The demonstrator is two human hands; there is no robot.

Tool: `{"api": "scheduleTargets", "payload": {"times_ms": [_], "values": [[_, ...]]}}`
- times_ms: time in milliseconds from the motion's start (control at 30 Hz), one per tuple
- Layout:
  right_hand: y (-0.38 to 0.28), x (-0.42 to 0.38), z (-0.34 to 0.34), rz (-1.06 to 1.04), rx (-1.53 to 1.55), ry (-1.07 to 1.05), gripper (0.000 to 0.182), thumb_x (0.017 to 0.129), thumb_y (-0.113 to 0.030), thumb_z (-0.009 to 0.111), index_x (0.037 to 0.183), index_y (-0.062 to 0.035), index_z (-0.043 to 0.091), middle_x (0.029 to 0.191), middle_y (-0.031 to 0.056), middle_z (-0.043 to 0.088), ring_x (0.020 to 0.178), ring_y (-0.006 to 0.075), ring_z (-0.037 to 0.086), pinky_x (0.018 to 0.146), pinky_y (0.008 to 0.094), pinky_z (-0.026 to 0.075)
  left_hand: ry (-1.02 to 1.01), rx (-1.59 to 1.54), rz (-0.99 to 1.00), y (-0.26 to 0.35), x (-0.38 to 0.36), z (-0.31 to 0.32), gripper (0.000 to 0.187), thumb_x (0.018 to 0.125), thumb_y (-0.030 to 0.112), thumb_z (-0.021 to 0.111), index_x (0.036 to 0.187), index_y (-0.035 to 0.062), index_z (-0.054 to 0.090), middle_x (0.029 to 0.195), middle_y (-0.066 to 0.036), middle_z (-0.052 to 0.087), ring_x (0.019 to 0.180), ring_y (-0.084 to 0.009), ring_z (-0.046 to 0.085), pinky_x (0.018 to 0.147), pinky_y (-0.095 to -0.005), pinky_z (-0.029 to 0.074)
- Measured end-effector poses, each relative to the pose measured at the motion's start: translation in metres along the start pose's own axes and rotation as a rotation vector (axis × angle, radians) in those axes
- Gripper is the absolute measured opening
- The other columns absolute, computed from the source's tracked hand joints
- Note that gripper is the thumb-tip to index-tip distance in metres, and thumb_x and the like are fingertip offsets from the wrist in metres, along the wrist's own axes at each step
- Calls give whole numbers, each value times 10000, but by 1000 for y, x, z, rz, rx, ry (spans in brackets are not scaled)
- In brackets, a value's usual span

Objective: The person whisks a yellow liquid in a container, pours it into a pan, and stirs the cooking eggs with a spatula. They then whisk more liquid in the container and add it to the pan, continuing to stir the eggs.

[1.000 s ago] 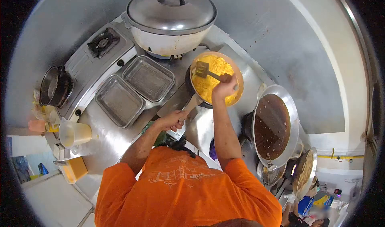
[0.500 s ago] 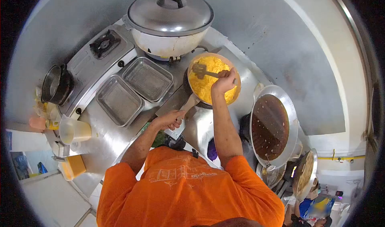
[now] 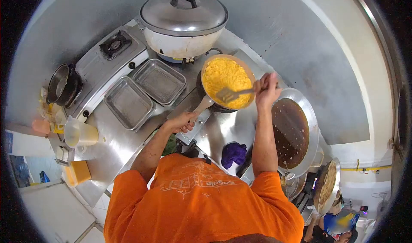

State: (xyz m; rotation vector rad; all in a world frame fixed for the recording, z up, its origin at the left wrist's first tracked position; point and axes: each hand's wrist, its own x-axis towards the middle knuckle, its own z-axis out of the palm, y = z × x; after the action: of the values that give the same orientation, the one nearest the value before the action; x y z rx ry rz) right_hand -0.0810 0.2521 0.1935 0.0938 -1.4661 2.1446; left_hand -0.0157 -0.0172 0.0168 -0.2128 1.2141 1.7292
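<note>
A frying pan (image 3: pixel 203 80) full of yellow scrambled egg (image 3: pixel 225 75) sits on a burner in the middle of the steel counter. My left hand (image 3: pixel 182 122) grips the pan handle (image 3: pixel 201 106) near its end. My right hand (image 3: pixel 267 88) is at the pan's right rim, shut on the handle of a metal spatula (image 3: pixel 231 94). The spatula's slotted blade lies at the near edge of the egg.
A large lidded pot (image 3: pixel 183 20) stands behind the pan. Two empty steel trays (image 3: pixel 143 92) lie to the left, beside a gas stove (image 3: pixel 115 45) and a dark pot (image 3: pixel 62 84). A wok of dark oil (image 3: pixel 294 129) is at right. A purple cloth (image 3: pixel 234 153) lies near me.
My right hand has swung from over the pan to its right rim, dragging the spatula blade from the far left of the egg to the near edge. The purple cloth is now uncovered.
</note>
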Motion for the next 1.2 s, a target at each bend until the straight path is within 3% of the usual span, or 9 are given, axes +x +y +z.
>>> {"api": "scheduleTargets", "payload": {"times_ms": [167, 333, 500, 567, 733, 967, 1100, 1133, 1200], "values": [[65, -66, -12, 26, 26, -84, 290, 886, -147, 530, 635, -79, 401, 558, -5, 344, 435, 109, 282, 412, 269, 236, 7, 16, 2, 4, -5, 5, 375, 935, 472, 484, 909, 99, 452, 611, 58, 344, 446, -20, 262, 322, -164, 186], [121, -72, 11, -630, -401, -293, 224, 860, -50, 470, 637, -53, 446, 511, -17, 354, 468, 96, 342, 426, 269, 261, 12, -23, -8, 3, -5, 5, 367, 938, 461, 485, 913, 96, 446, 615, 53, 351, 453, -23, 271, 324, -156, 187], [147, -5, 3, -143, -79, -244, 316, 881, -107, 476, 572, -62, 426, 509, 14, 400, 466, 98, 375, 431, 280, 280, -8, 18, 31, 4, -6, 3, 369, 939, 470, 475, 913, 104, 439, 635, 49, 356, 460, -26, 277, 329, -161, 196], [107, 22, 23, -40, -117, 88, 383, 889, -198, 502, 539, -92, 389, 493, 20, 376, 442, 106, 348, 440, 287, 281, -11, 20, 25, -1, -3, 2, 371, 938, 475, 475, 913, 107, 438, 641, 46, 358, 461, -27, 280, 329, -164, 200], [16, 47, -10, 147, 131, -112, 415, 886, -256, 501, 533, -125, 327, 481, -7, 274, 445, 135, 277, 454, 306, 244, -22, -11, 14, -9, 12, -7, 390, 928, 495, 485, 922, 108, 435, 658, 37, 366, 461, -25, 284, 323, -165, 198], [46, -57, -54, 69, -118, -357, 344, 866, -157, 457, 558, -82, 322, 511, 22, 286, 469, 142, 276, 472, 297, 219, -40, -34, 9, -7, 10, -7, 401, 926, 496, 490, 919, 98, 438, 674, 38, 366, 462, -22, 291, 320, -159, 189], [102, -69, -74, -153, -448, -311, 243, 912, -123, 473, 697, -11, 476, 681, 67, 493, 588, 146, 435, 566, 279, 363, -46, -30, 6, -4, 2, -3, 407, 927, 501, 488, 908, 97, 442, 651, 44, 365, 462, -18, 286, 329, -160, 185], [99, -48, -70, -86, -511, -498, 199, 921, -113, 483, 758, -3, 511, 733, 80, 537, 618, 149, 463, 603, 276, 396, -58, -23, 14, -3, 2, -2, 407, 927, 503, 488, 905, 98, 443, 644, 46, 365, 461, -17, 285, 331, -160, 184], [90, -14, -50, -173, -539, -216, 233, 933, -153, 509, 734, -34, 484, 682, 58, 520, 587, 135, 442, 594, 284, 393, -32, -8, 22, -1, 2, -1, 402, 937, 481, 469, 929, 79, 460, 636, 41, 369, 459, -27, 288, 335, -166, 181]]}}
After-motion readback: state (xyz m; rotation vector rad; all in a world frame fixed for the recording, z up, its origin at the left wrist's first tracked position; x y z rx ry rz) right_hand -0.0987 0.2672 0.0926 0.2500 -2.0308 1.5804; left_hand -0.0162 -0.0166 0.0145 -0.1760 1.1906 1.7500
